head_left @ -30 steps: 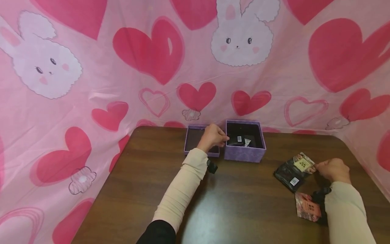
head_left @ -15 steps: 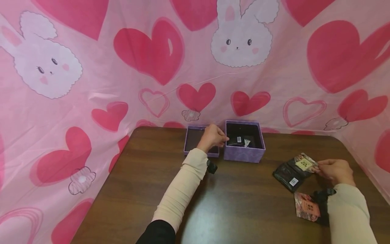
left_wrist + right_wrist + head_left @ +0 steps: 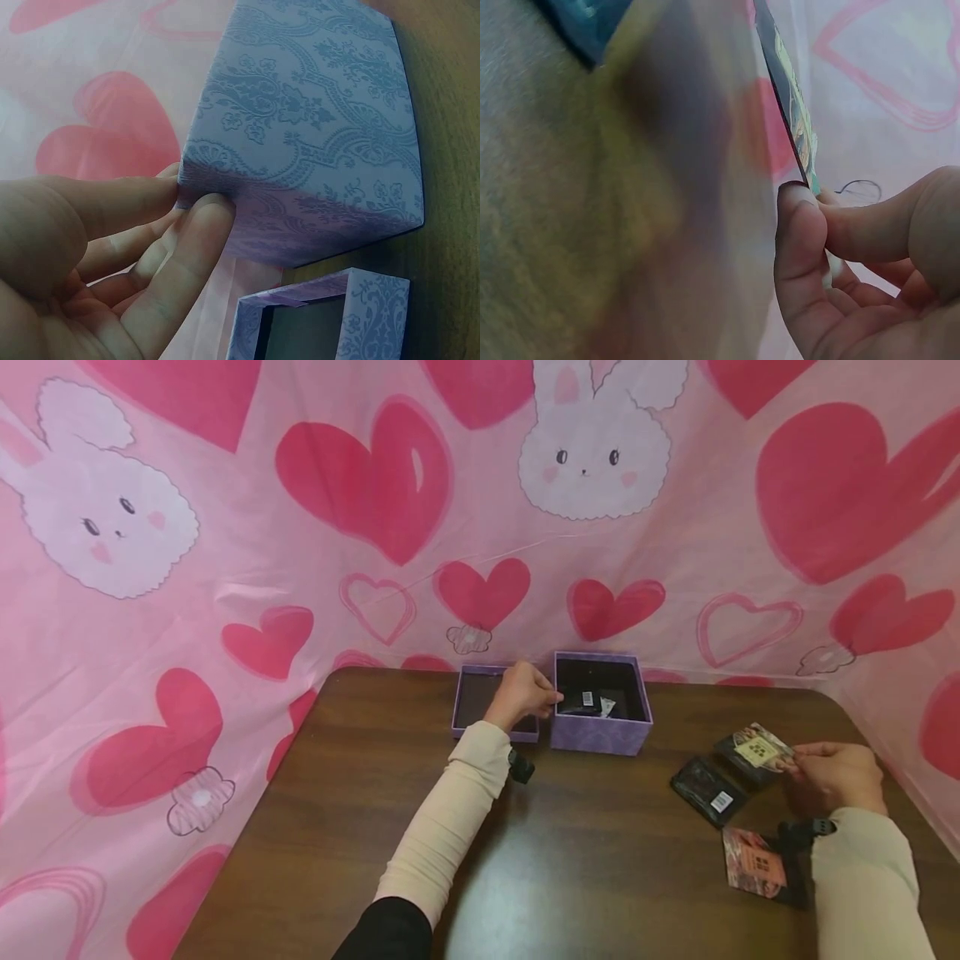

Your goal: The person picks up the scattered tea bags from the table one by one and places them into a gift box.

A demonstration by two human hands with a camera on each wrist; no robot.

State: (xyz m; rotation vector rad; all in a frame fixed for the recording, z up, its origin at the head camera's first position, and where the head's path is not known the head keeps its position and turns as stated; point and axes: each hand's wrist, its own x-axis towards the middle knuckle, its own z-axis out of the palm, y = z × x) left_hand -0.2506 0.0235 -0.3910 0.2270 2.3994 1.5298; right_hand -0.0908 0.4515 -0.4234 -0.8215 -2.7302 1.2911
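Observation:
My left hand [image 3: 525, 693] rests against the left wall of an open purple patterned box [image 3: 600, 735] at the table's back. In the left wrist view its fingertips [image 3: 214, 210] touch a corner of the box [image 3: 315, 142], fairly straight. A black packet with a barcode [image 3: 588, 702] lies inside the box. My right hand [image 3: 828, 772] pinches a dark packet with a yellow label [image 3: 756, 748] by its edge, lifted just off the table. The right wrist view shows that packet [image 3: 787, 105] edge-on between thumb and forefinger [image 3: 799, 225].
The box's purple lid [image 3: 480, 706] lies upturned left of the box, also seen as the lid [image 3: 360, 322]. A black packet [image 3: 708, 789] and a pink-toned packet [image 3: 753, 862] lie on the brown table [image 3: 585, 860] at right. Pink heart-and-bunny cloth [image 3: 375, 527] walls the table in.
My right hand has lifted the yellow-labelled packet up and to the right, off the black packet, which stays on the table. The left hand has not moved.

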